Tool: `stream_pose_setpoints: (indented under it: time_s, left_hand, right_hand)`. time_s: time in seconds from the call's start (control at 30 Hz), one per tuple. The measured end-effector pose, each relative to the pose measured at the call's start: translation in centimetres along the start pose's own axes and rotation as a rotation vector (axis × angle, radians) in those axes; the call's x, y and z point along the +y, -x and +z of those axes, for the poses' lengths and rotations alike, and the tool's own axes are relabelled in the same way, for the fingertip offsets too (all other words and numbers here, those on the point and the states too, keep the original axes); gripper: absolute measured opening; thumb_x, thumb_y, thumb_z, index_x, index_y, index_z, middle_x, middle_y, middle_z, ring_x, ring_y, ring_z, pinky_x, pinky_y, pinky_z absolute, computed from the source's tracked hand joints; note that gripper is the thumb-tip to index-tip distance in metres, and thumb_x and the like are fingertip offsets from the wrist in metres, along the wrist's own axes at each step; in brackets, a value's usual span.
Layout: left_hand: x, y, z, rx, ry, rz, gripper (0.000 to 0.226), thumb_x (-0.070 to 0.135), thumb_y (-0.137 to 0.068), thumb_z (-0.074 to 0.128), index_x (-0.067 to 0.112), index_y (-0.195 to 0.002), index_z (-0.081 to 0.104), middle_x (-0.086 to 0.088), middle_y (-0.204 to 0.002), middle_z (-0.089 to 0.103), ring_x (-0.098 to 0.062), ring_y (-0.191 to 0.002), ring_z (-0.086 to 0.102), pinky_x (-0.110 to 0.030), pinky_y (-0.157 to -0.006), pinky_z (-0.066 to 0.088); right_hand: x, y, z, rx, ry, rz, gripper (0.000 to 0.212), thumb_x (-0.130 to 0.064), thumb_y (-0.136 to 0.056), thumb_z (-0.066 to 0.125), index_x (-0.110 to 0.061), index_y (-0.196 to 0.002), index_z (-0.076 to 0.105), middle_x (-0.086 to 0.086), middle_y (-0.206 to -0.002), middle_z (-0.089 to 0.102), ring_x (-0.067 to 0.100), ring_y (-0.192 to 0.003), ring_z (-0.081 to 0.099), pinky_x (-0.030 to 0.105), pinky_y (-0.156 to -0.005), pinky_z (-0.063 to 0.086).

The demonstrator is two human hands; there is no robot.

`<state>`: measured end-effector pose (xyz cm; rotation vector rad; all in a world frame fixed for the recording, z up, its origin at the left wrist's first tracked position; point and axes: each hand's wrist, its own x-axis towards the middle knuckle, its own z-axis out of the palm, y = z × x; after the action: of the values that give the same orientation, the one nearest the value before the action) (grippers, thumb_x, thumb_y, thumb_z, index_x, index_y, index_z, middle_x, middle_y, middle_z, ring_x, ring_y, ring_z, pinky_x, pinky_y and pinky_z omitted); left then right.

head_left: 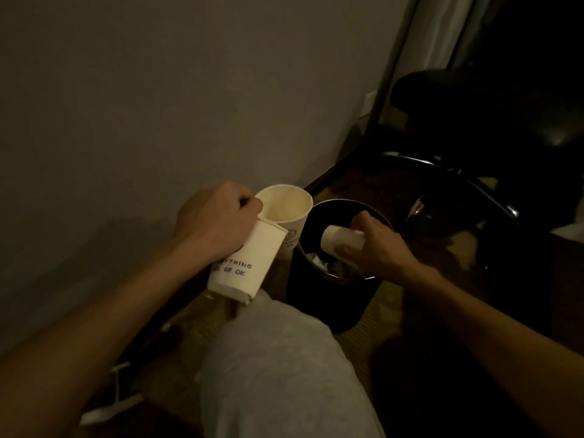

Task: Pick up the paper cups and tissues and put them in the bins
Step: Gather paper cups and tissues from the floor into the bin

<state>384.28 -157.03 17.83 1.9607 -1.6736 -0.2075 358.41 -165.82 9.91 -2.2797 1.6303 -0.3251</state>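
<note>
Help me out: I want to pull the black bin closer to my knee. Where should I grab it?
Probably the near left rim of the bin, pinched from above. It stands upright with an open top and a smooth round wall with no handle in view. The right hand holds a cup over the right of the opening, so that edge is freer.

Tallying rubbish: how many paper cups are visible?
3. Left hand grips two: the open-mouthed cup and the printed cup. Right hand holds a third cup over the black bin. More may hide inside.
</note>
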Motion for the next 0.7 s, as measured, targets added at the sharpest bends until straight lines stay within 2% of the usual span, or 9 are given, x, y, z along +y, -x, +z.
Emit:
stream_pose_setpoints:
  time_s: [0.07,0.1,0.3,0.37,0.43,0.5,0.57,0.63,0.7]
  left_hand:
    - [2.2,-1.8,0.7,0.035,-0.034,0.042,0.034,0.035,-0.094,0.048,0.019,-0.066,0.059,0.004,-0.057,0.057,-0.014,-0.052,0.055,-0.026,-0.046,0.035]
    - [3.1,-2.5,1.3,0.05,-0.041,0.059,0.034,0.035,-0.094,0.048,0.02,-0.065,0.058,0.005,-0.056,0.056,-0.013,-0.051,0.054,-0.024,-0.046,0.032]
    - [6.2,-4.5,5.8,0.021,-0.08,0.125,0.032,0.037,-0.095,0.046,0.024,-0.067,0.055,0.008,-0.056,0.052,-0.004,-0.047,0.049,-0.02,-0.042,0.025]
    - [6.4,-4.8,7.0,-0.019,-0.081,0.12,0.032,0.037,-0.096,0.046,0.025,-0.068,0.055,0.008,-0.057,0.053,-0.005,-0.049,0.051,-0.02,-0.043,0.026]
    - [6.3,-5.5,7.7,-0.055,-0.073,0.085,0.032,0.037,-0.095,0.046,0.023,-0.067,0.056,0.007,-0.057,0.055,-0.006,-0.05,0.052,-0.021,-0.045,0.027]
    - [6.4,-6.2,8.2,-0.082,-0.045,0.029,0.033,0.037,-0.095,0.047,0.022,-0.067,0.056,0.007,-0.058,0.055,-0.007,-0.051,0.053,-0.021,-0.046,0.028]
    - [6.8,-6.5,9.0,-0.105,0.006,-0.031,0.034,0.036,-0.094,0.048,0.022,-0.064,0.055,0.007,-0.055,0.054,-0.007,-0.049,0.051,-0.02,-0.046,0.028]
    - [7.6,-6.4,10.1,-0.123,0.112,-0.099,0.034,0.035,-0.092,0.05,0.022,-0.061,0.054,0.008,-0.05,0.054,-0.004,-0.046,0.052,-0.02,-0.045,0.029]
    - [8.3,-5.5,11.7,-0.112,0.226,-0.139,0.034,0.036,-0.092,0.05,0.023,-0.061,0.052,0.01,-0.049,0.053,0.001,-0.043,0.051,-0.018,-0.044,0.029]
  right_hand:
    - [1.1,-0.3,0.8,-0.041,0.079,0.0,0.052,-0.055,-0.084,0.064,-0.025,-0.121,0.043,0.001,-0.127,0.053,0.024,-0.107,0.057,0.05,-0.092,0.046]
    - [1.6,-0.5,1.2,-0.054,0.104,0.011,0.053,-0.056,-0.083,0.063,-0.026,-0.122,0.044,0.001,-0.126,0.053,0.024,-0.108,0.056,0.047,-0.092,0.044]
    - [2.5,-2.3,2.8,-0.176,0.078,0.025,0.051,-0.061,-0.085,0.058,-0.022,-0.118,0.053,0.003,-0.116,0.056,0.017,-0.093,0.053,0.033,-0.073,0.045]
    - [2.8,-2.4,2.9,-0.23,0.007,0.042,0.057,-0.065,-0.084,0.055,-0.023,-0.123,0.052,0.003,-0.12,0.056,0.015,-0.096,0.053,0.029,-0.075,0.046]
    - [3.4,-2.3,2.6,-0.256,-0.154,0.085,0.077,-0.068,-0.077,0.061,-0.026,-0.138,0.042,0.005,-0.14,0.046,0.02,-0.121,0.048,0.035,-0.094,0.046]
    - [3.8,-1.8,1.1,-0.249,-0.393,0.118,0.106,-0.069,-0.062,0.074,-0.035,-0.148,0.024,0.002,-0.156,0.026,0.024,-0.142,0.027,0.045,-0.111,0.033]
    - [4.2,-1.3,-0.8,-0.236,-0.702,0.116,0.121,-0.067,-0.05,0.083,-0.043,-0.148,0.016,-0.002,-0.158,0.019,0.02,-0.143,0.022,0.036,-0.107,0.034]
    - [4.4,-0.9,-2.7,-0.183,-0.972,0.106,0.112,-0.067,-0.054,0.079,-0.046,-0.147,0.02,-0.004,-0.155,0.027,0.015,-0.135,0.033,0.026,-0.091,0.041]
    - [4.4,-0.9,-4.1,-0.138,-1.091,0.114,0.096,-0.071,-0.061,0.069,-0.043,-0.144,0.028,-0.005,-0.145,0.04,0.012,-0.121,0.048,0.028,-0.083,0.048]
